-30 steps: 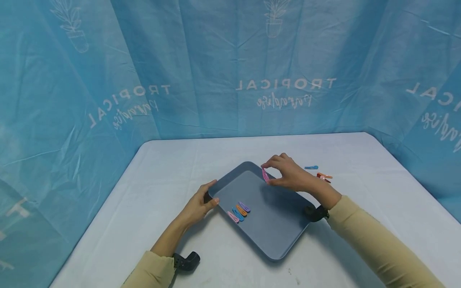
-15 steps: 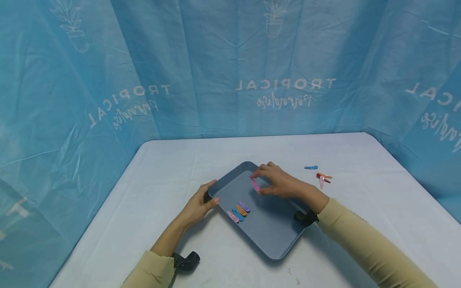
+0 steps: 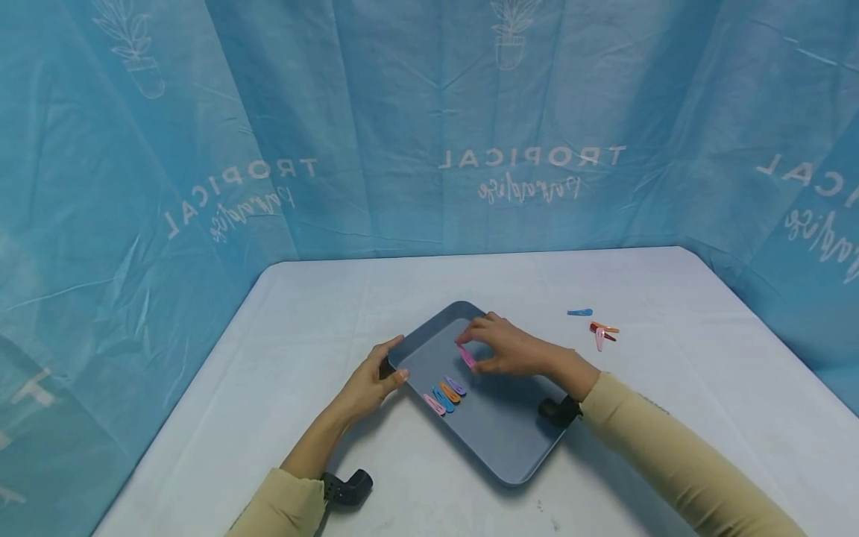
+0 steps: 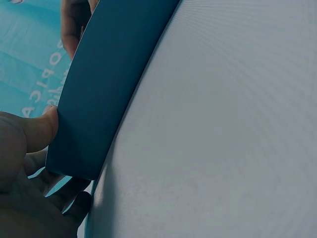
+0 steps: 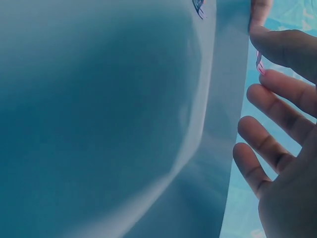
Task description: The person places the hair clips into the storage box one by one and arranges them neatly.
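Over there, the right hand pinches a pink clip above the tray, whose corner the left hand grips. The head view shows four clips lying inside; the left wrist's, the outer wall hiding them.

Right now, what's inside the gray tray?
Pale pink clip, blue clip, orange clip, purple clip, in a row. The right hand, pinching a bright pink clip, hides part of the tray from view.

Left hand gripping, right hand pinching; both arms extended forward.
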`<state>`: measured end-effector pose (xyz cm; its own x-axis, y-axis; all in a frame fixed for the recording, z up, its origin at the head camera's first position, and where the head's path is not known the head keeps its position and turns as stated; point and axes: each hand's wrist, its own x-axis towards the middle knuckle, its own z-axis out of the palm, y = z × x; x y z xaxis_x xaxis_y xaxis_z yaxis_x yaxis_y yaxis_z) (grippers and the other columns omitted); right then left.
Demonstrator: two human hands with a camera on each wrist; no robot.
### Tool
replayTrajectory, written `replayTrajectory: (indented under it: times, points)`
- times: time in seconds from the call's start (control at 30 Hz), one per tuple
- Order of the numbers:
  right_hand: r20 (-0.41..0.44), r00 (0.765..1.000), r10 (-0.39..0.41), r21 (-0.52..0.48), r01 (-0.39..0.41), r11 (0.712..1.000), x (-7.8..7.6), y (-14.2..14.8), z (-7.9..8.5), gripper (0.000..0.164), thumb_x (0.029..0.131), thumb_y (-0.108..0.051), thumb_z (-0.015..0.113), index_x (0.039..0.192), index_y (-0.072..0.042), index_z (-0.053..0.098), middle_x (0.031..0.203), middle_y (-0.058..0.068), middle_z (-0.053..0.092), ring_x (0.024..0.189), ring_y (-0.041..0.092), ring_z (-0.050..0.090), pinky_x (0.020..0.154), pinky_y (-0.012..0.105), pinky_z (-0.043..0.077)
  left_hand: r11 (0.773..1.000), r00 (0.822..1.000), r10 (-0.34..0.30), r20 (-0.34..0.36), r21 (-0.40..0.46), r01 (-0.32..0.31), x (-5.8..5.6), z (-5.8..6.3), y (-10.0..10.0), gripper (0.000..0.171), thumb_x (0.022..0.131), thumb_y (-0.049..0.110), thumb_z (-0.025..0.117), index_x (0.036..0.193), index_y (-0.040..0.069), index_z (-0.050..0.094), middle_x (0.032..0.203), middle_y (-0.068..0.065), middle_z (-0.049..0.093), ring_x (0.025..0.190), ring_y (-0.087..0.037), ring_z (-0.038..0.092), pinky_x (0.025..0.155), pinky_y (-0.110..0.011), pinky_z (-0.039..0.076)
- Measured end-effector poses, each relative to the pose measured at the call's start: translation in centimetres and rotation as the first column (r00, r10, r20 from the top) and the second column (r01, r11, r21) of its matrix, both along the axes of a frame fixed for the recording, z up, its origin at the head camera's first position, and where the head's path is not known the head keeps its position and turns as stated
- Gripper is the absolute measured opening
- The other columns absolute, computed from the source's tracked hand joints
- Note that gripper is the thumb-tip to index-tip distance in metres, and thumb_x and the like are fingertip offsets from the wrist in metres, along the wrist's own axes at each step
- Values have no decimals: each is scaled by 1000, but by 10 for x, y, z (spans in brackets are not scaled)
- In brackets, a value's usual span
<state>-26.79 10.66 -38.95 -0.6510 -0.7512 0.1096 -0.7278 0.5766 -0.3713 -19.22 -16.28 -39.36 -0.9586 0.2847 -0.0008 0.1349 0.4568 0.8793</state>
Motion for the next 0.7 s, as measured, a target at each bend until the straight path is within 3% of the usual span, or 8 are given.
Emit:
replayTrajectory:
  times: [0.23,0.5,0.57,0.7]
  points:
    - [8,1000,23,28,-23,999,0,-4,-6,47,83,-23,73,126,-13,60,125,2,56,108,20,45,90,39,44,1000,1000,5,16,0,-5,1,2,0,62,95,11,55,149,7,25,154,-22,21,143,-44,13,111,-62,22]
    - [4,999,42,79,-42,996,1,-7,-10,45,84,-25,72,126,-15,60,121,0,57,99,15,44,82,32,42,1000,1000,19,7,-13,-19,-18,-29,-7,64,95,18,57,150,15,25,155,-15,22,145,-39,14,111,-60,23]
    - [16,999,44,89,-45,995,2,-8,-11,45,84,-25,71,126,-15,60,121,1,57,99,16,44,83,33,41,1000,1000,21,1,-18,-21,-18,-29,-7,64,95,18,57,150,14,25,155,-16,23,145,-39,15,111,-60,23]
    - [40,999,35,106,-39,994,3,-8,-15,45,84,-24,71,127,-15,60,122,2,57,104,17,44,88,37,42,1000,1000,16,7,-8,-16,-11,-18,-4,64,94,13,57,150,10,25,154,-20,22,144,-41,14,111,-60,23]
